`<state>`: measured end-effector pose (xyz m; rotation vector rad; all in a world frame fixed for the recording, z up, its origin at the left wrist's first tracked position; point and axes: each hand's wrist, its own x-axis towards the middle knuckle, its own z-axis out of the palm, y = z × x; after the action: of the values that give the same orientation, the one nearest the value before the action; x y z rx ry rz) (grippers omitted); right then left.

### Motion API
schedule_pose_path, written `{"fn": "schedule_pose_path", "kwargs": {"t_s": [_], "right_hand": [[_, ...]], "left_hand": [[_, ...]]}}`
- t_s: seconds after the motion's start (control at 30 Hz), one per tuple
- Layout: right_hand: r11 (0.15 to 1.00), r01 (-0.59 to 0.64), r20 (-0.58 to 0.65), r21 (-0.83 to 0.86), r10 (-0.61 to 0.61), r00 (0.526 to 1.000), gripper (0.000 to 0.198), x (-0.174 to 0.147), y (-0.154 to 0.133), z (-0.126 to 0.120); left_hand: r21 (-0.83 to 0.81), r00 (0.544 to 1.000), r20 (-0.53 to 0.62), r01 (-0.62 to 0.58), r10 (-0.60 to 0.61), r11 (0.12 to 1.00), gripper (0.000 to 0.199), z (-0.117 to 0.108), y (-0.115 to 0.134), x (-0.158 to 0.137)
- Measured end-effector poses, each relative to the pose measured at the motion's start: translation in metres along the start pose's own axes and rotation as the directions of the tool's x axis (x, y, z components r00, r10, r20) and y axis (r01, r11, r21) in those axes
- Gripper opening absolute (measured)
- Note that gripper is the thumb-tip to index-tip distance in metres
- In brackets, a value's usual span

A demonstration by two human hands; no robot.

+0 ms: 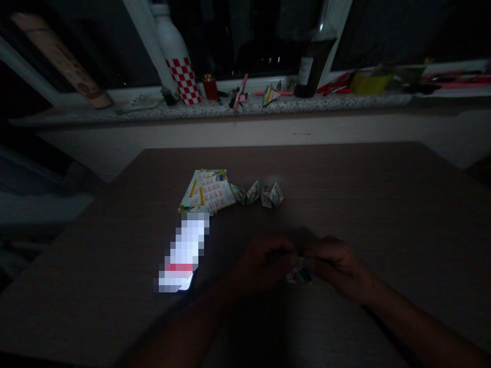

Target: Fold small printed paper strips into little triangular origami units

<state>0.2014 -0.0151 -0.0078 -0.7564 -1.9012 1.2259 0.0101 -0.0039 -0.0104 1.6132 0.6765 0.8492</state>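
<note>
In the dim light a small piece of printed paper shows below my fingertips, with folds I cannot make out clearly. My left hand pinches it from the left, thumb and fingers closed. From the right, my right hand grips the same paper, its fingertips almost meeting the left ones. Beyond the hands stand several small folded paper shapes in a row. To their left lies a stack of printed paper sheets, fanned out a little.
A lit phone, its screen blurred, lies left of my hands on the wooden table. Behind it, the stone windowsill bears a red-checked white bottle, a dark bottle, a small jar and a long tube.
</note>
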Motion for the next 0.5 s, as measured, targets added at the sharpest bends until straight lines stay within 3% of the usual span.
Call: {"fn": "schedule_pose_path", "kwargs": {"t_s": [0.17, 0.37, 0.5], "right_hand": [[0.999, -0.032, 0.040, -0.002, 0.032, 0.999, 0.040, 0.0006, 0.0027, -0.0027], [0.997, -0.071, 0.012, 0.013, 0.071, 0.997, 0.042, -0.0018, 0.0073, -0.0060], [0.997, -0.074, -0.029, -0.010, 0.073, 0.997, 0.040, -0.0026, 0.0088, -0.0067]], "left_hand": [[-0.019, 1.000, 0.026, -0.004, 0.005, 1.000, 0.026, 0.0023, 0.0040, 0.0013], [-0.144, 0.992, 0.008, 0.122, -0.123, 0.982, 0.034, 0.0046, 0.0029, 0.0026], [-0.097, 0.985, -0.023, 0.168, -0.171, 0.981, 0.038, 0.0017, 0.0004, 0.0030]]}}
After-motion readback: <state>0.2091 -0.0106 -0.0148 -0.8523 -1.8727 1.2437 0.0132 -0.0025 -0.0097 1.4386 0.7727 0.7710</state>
